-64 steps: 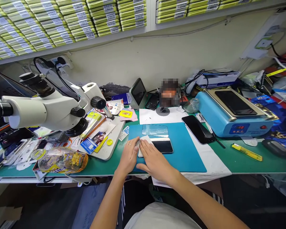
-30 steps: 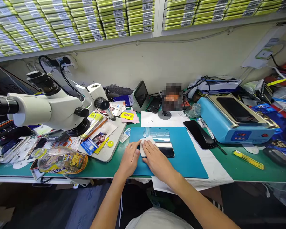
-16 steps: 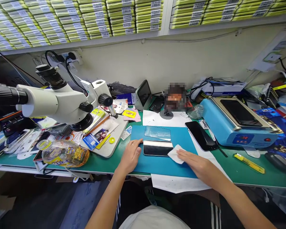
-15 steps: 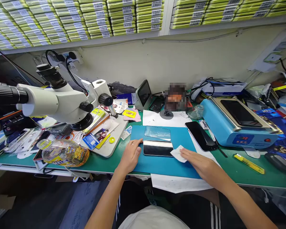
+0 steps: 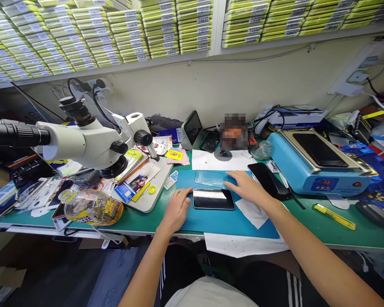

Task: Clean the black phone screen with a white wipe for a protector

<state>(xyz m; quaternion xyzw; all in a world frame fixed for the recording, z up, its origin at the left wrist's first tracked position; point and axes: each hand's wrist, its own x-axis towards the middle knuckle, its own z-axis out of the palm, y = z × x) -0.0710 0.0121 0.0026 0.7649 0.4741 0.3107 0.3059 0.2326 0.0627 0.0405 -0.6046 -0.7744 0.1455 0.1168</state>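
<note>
Status: phone is lying screen-up on the blue mat, clear sheet lying just beyond its far edge, not stacked. White wipe is resting right of the phone, seemingly out of use. Left hand is resting at phone's left end, fingers loosely extended, pinching nothing visible. Right hand is covering sheet's right end, thumb and fingers standing apart; can't tell if gripping. Sheet handling is probably only starting.

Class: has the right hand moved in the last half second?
Yes: against the blue mat, the right hand has moved forward and left, to the right end of the clear panel.
</note>
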